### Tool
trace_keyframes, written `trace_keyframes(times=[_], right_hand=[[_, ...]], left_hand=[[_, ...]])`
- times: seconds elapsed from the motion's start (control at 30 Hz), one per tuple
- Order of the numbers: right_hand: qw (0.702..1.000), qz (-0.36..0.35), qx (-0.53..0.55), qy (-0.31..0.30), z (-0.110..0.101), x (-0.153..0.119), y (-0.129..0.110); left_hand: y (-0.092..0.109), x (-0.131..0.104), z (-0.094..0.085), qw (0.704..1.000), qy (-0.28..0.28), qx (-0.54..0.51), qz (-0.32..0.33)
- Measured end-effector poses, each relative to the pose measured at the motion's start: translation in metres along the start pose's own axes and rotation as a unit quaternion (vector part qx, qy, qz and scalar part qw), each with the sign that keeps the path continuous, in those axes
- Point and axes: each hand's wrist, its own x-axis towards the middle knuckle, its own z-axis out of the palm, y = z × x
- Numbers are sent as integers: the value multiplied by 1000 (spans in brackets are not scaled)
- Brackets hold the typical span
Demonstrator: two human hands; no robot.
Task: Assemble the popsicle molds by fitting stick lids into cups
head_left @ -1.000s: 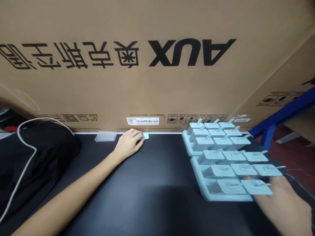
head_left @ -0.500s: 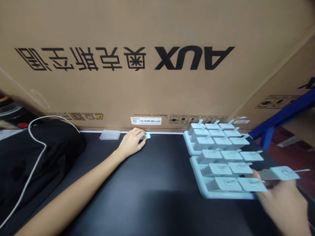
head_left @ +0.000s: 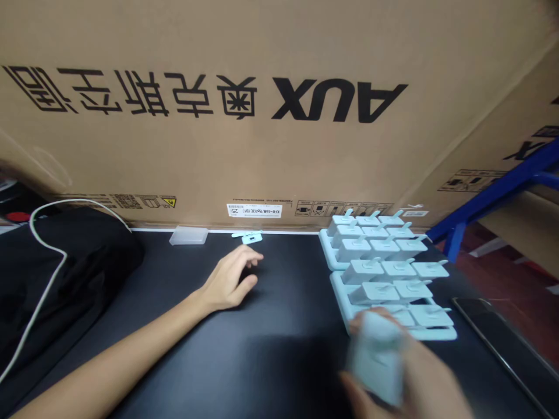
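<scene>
My right hand [head_left: 410,372], blurred by motion, grips a light blue popsicle mold [head_left: 378,355] in front of the racks. My left hand [head_left: 231,276] hovers over or rests on the black table with its fingers loosely curled and apart, holding nothing. Just beyond its fingertips lie a small blue lid [head_left: 252,238] and a thin blue stick [head_left: 240,234]. To the right, a rear rack [head_left: 328,251] and a front rack [head_left: 343,299] carry several lidded molds with sticks pointing up. The front rack shows an open slot in its middle row.
A clear plastic mold body [head_left: 188,235] lies at the table's back edge. Behind stands a large cardboard box [head_left: 218,157]. Black cloth with a white cable [head_left: 65,253] is at left. A phone [head_left: 506,343] lies right, near a blue metal frame [head_left: 502,198].
My right hand has brought the mold leftward from beyond the front rack, uncovering the phone. My left hand has drawn back from the small lid and stick. The view has shifted slightly.
</scene>
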Motion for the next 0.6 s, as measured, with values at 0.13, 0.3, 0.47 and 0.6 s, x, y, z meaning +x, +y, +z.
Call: trace_keyframes(times=[0.13,0.3,0.47,0.6], right_hand=[[990,-18,56,-130,44,57,-54],[991,-22,-28,-129,84,104,-63],[987,-4,-125,-101,95,101,-55],[987,-15,-126,-104,88,94,-40]], left_hand=[[6,-5,1,987,-90,-131,14],[1,4,0,977,-60,-135,-151],[-25,9,-6,947,84,-193,-242],[-42,10,-14,946,143,-123,-264]])
